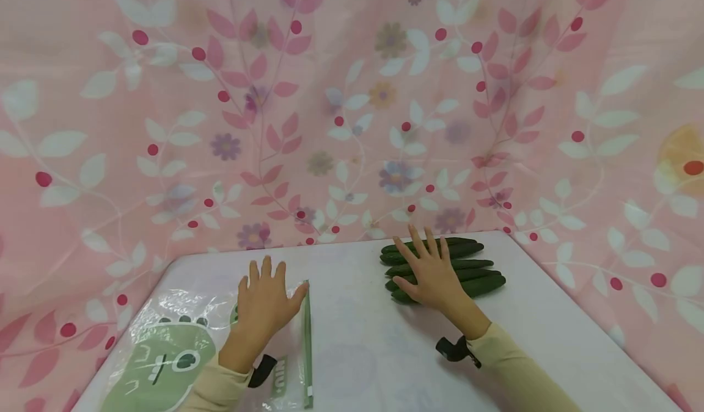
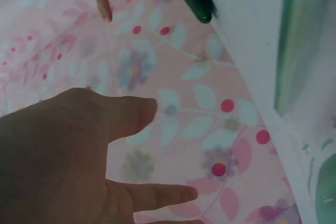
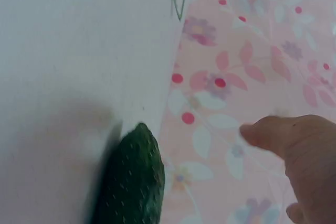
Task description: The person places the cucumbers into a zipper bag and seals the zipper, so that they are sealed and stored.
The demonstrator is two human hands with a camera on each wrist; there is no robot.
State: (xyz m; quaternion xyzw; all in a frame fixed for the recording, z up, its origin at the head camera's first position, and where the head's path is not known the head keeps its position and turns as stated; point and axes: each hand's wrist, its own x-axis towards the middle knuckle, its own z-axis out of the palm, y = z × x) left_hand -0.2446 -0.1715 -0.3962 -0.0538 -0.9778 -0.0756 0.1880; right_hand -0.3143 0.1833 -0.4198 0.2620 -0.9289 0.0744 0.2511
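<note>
Cucumbers [image 1: 477, 274], long, dark green, lie on the white table [image 1: 352, 314] below the right hand [image 1: 431, 280], a clear plastic bag [image 1: 187, 338] below the left hand [image 1: 263, 308]; fingers [image 1: 418, 241] spread, empty — seemingly pre-grasp, next calling for a cucumber grip.

We count two grips, a left grip [image 1: 263, 307] and a right grip [image 1: 432, 275]; five cucumbers [image 1: 470, 264] beneath the right, one plastic bag [image 1: 189, 346] beneath the left, two black wrist pieces [image 1: 262, 371] behind them, one bench [image 1: 352, 332] below.

Left hand [image 1: 263, 308] and right hand [image 1: 434, 279]: bare. Left sleeve [image 1: 216, 387] and right sleeve [image 1: 517, 366]: long, pale yellow. Left wrist unit [image 1: 262, 371] and right wrist unit [image 1: 452, 349]: black, compact.
</note>
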